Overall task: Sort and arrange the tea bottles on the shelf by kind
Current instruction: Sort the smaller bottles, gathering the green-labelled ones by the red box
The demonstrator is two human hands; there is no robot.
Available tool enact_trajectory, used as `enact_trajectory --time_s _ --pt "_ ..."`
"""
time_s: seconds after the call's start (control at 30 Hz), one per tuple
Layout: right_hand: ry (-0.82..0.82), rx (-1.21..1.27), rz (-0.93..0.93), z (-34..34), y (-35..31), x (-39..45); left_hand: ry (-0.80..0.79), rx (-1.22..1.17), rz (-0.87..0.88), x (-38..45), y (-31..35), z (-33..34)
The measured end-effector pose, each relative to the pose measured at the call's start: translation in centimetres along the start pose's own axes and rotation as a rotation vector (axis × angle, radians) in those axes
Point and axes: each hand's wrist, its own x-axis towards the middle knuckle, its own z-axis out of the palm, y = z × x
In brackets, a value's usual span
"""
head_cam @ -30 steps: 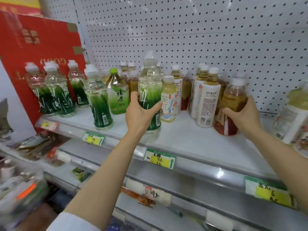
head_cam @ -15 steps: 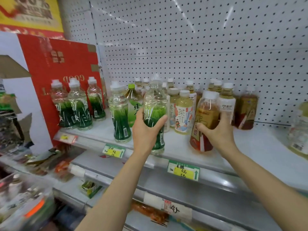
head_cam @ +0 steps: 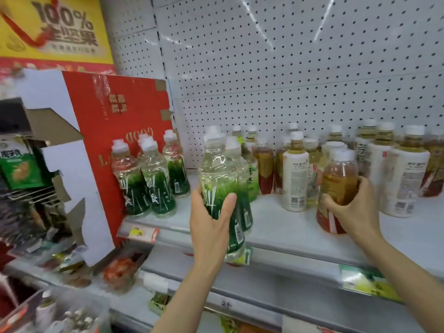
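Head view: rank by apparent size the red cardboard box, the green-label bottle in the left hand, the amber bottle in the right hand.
1. Red cardboard box, clearly largest.
2. Clear green-label bottle in the left hand.
3. Amber tea bottle in the right hand.
Both bottles are close to the camera, so their order is unsure.

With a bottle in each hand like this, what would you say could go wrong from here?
1. The left hand holds the green-label bottle out past the shelf edge; a slip would likely drop it to the lower shelves.
2. Another green bottle stands right behind it and might be knocked over.
3. The right hand grips the amber bottle close to the white-label bottles, which could topple if bumped.
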Motion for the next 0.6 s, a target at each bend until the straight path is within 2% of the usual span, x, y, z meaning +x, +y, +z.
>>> enact_trajectory --time_s 0.13,0.2,0.3,0.37,0.5,0.6 --pt "-0.014 -0.026 -0.013 0.0 -0.4 -0.5 0.060 0.022 0.017 1.7 -1.1 -2.0" --pt "0.048 -0.103 -0.059 -0.1 -0.5 -0.9 0.114 0.053 0.032 2.6 -1.9 -2.7" --pt "0.215 -0.152 -0.255 0.3 -1.4 -2.1 0.218 0.117 0.047 4.0 -2.8 -3.5" --pt "0.240 -0.094 -0.407 1.3 -2.9 -3.4 0.275 0.133 0.041 5.1 -3.2 -3.9" --pt "0.132 -0.105 -0.555 4.9 -6.1 -6.1 0.368 0.109 0.041 6.7 -4.1 -4.6" --pt "-0.194 0.104 -0.408 7.6 -9.2 -8.2 0.399 0.101 0.038 7.7 -4.8 -5.1"
